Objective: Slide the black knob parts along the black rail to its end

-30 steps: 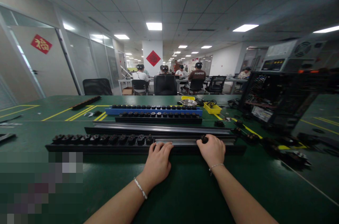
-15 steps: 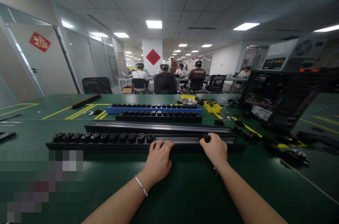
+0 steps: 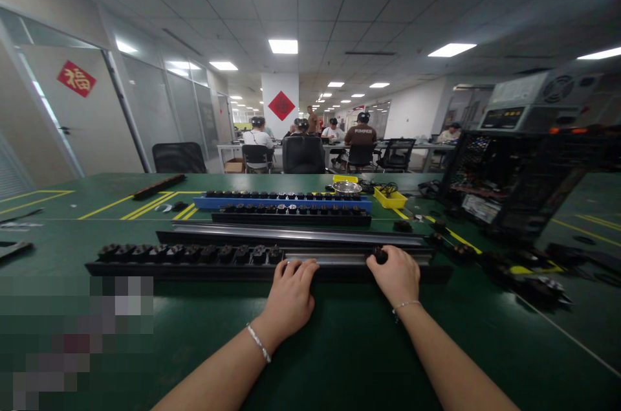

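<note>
A long black rail lies across the green table in front of me, its left half filled with a row of several black socket modules. My left hand rests on the rail's front edge just right of that row, fingers curled over the edge. My right hand is closed around one black socket module sitting in the rail's bare metal channel.
Behind lie an empty metal rail, a black filled strip and a blue filled strip. A metal bowl and yellow trays sit beyond. An open computer case stands right; loose modules scatter there. People sit at far desks.
My right hand with the module has shifted slightly right along the rail. My left hand has stayed where it was.
</note>
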Demonstrator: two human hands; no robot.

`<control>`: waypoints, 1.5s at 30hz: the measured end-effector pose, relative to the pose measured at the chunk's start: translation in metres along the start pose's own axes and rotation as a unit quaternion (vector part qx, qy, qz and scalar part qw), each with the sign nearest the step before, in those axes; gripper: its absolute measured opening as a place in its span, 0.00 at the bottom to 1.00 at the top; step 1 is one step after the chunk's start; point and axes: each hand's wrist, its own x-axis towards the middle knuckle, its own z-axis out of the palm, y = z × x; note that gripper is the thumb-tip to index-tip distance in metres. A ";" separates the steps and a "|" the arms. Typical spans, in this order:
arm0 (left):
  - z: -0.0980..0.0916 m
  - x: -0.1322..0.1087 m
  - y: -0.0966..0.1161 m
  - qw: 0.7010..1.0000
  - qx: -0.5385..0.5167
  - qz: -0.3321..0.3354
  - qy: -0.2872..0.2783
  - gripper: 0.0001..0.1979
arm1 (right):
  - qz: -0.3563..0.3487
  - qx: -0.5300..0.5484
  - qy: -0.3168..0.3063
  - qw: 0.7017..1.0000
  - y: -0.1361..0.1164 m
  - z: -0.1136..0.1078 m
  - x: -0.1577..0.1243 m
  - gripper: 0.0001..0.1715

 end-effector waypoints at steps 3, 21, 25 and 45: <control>0.000 0.000 0.000 1.000 -0.002 0.002 -0.001 0.28 | 0.006 0.002 0.000 1.000 0.001 -0.002 0.000 0.13; 0.004 0.000 -0.002 1.000 -0.003 0.009 0.015 0.28 | 0.031 -0.015 0.005 0.999 0.013 -0.004 0.006 0.14; 0.004 0.000 -0.002 1.000 0.001 0.010 0.019 0.28 | 0.036 -0.015 0.006 0.999 0.017 -0.004 0.007 0.15; 0.005 -0.001 -0.003 1.000 0.000 0.010 0.020 0.29 | 0.057 -0.054 0.018 0.997 0.034 -0.007 0.015 0.19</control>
